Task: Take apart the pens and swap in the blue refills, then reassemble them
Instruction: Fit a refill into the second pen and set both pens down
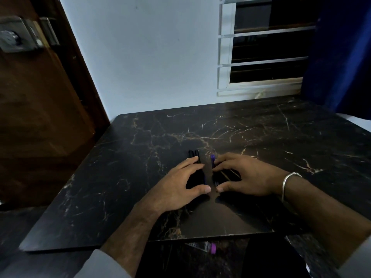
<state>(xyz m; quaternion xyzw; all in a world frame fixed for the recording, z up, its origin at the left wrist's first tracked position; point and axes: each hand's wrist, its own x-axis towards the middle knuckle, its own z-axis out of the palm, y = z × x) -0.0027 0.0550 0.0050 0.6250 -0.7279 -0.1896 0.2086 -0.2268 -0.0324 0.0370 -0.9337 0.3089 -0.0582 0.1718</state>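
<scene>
Dark pens (pixel 194 153) lie side by side on the black marble table (pixel 120 167), their far ends showing past my left hand (pixel 180 184). That hand rests over them, fingers spread and arched, thumb tip on the table. A blue-tipped pen or refill (pixel 212 158) pokes out beyond my right hand (pixel 241 177), which covers the rest, fingers apart, with a silver bangle on the wrist. Both thumbs nearly meet. Whether either hand grips anything is hidden in the dim light.
A brown wooden door with a metal lock (pixel 18 35) stands at the left. A barred window (pixel 267 47) and a blue curtain (pixel 341 53) are behind the table. A small clear item with a purple cap (pixel 208 247) lies below the table's near edge.
</scene>
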